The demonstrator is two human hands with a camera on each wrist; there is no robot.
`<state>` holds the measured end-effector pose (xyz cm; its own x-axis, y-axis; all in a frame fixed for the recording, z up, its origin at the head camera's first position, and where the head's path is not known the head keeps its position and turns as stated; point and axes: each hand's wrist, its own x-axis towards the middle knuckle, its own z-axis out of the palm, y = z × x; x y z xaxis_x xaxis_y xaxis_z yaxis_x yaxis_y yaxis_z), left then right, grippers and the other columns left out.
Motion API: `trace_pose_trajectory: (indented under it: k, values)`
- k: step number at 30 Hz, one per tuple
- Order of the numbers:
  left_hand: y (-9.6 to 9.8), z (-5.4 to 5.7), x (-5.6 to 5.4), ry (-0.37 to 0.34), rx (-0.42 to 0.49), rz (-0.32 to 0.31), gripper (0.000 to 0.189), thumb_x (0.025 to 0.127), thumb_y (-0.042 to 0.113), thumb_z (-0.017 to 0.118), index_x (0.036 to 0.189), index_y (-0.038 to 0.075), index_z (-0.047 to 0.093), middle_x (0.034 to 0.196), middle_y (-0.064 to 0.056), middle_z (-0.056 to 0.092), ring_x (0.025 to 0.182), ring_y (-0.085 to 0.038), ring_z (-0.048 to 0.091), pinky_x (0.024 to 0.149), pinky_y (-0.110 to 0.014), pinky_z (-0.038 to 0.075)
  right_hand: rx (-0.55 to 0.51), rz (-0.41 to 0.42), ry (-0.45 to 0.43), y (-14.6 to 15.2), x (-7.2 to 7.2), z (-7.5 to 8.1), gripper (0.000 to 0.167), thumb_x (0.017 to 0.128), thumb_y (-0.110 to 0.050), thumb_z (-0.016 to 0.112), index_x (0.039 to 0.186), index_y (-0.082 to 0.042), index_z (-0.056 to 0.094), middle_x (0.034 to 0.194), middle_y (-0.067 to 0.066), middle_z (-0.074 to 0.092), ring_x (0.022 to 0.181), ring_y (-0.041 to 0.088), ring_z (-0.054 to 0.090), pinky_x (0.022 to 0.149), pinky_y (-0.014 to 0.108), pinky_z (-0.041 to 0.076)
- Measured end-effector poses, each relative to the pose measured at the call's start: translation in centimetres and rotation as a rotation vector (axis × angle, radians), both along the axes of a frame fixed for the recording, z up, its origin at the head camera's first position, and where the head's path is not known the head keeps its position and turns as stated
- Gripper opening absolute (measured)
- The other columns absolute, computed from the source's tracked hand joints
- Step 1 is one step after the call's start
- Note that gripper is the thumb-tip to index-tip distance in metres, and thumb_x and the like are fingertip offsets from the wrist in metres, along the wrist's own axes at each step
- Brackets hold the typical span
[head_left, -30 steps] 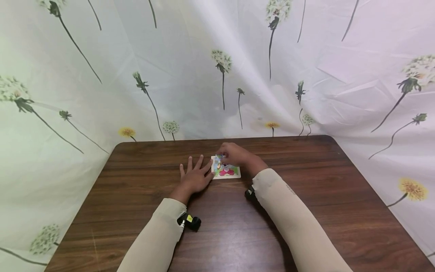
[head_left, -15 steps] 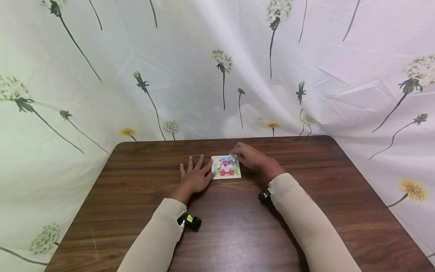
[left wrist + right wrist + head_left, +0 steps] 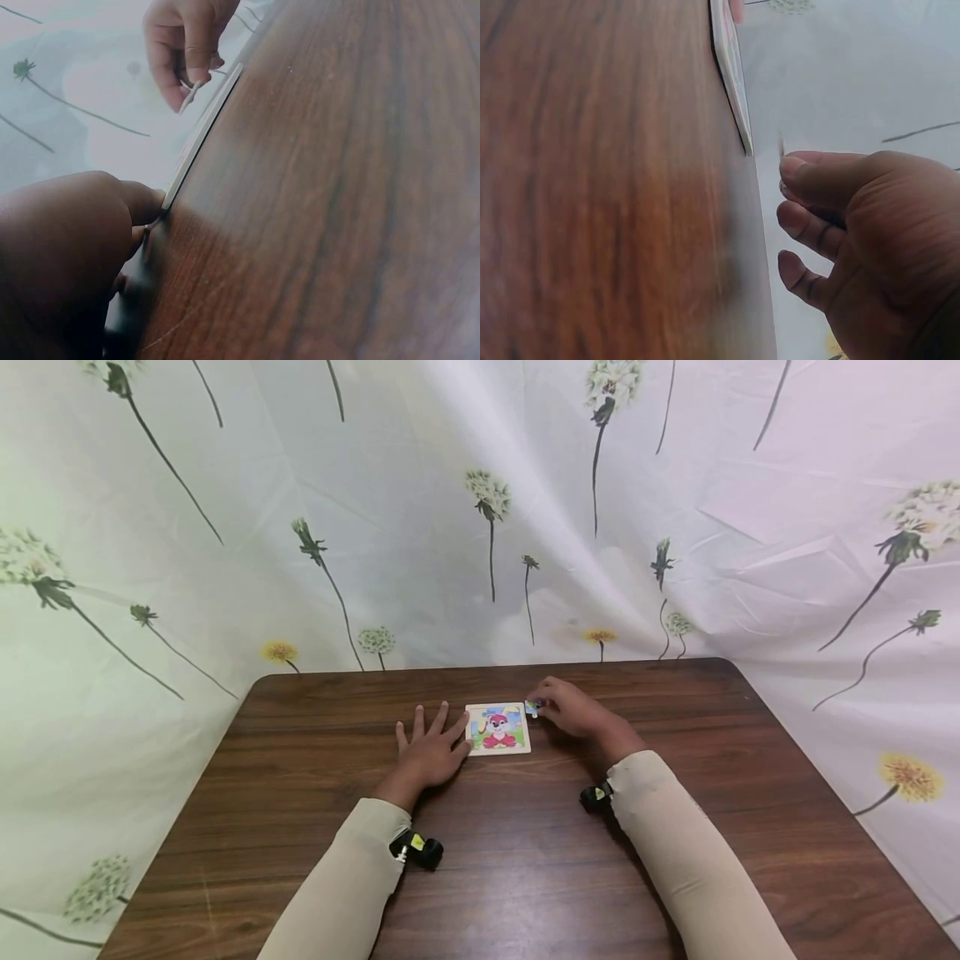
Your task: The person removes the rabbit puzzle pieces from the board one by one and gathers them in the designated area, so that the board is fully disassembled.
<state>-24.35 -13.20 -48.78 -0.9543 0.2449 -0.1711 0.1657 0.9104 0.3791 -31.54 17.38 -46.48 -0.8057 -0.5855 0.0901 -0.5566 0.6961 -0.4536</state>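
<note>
A small square jigsaw puzzle board (image 3: pixel 504 752) with a pale frame lies on the table, showing a red-and-white cartoon animal on a blue and green ground. Its upper left part has a bare pale patch. My left hand (image 3: pixel 429 755) lies flat with spread fingers, thumb and index fingertip at the board's left edge. Just off the top right corner, my right hand (image 3: pixel 573 710) pinches a blue puzzle piece (image 3: pixel 532 708) between thumb and fingertips. In the left wrist view that puzzle piece (image 3: pixel 191 97) appears thin and tilted, raised beside the board's edge.
The dark wood-grain table (image 3: pixel 480 877) extends round the board, its far edge close behind my hands. A white curtain (image 3: pixel 420 527) printed with dandelions hangs behind it. Black wrist cameras sit on both cuffs, such as the left wrist camera (image 3: pixel 418 848).
My right hand has moved right from over the board's upper left, carrying the puzzle piece past the top right corner. The animal picture is uncovered. My left hand has stayed still.
</note>
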Motion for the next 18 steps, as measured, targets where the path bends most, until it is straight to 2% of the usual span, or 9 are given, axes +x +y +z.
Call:
trace_pose_trajectory:
  k: [7,18]
  values:
    - [0.0,0.2,0.2,-0.002,-0.005,0.001,0.065,0.116,0.056,0.039,0.176,0.035,0.022,0.187,-0.006,0.001,0.170,-0.048,-0.015,0.128,-0.080,-0.011,0.003,-0.037,-0.024,0.6,0.0,-0.6,0.029,0.110,-0.003,0.063,0.136,-0.001,0.074,0.130,0.017,0.064,0.116,0.029,0.066,0.102,0.049,0.058]
    - [0.1,0.5,0.4,0.005,0.007,0.004,0.065,0.116,0.056,0.040,0.176,0.036,0.024,0.187,-0.006,0.002,0.170,-0.047,-0.015,0.129,-0.080,-0.011,-0.039,-0.019,-0.054,1.4,-0.2,-1.6,0.034,0.111,-0.004,0.062,0.143,-0.001,0.071,0.135,0.019,0.062,0.118,0.031,0.065,0.102,0.049,0.056]
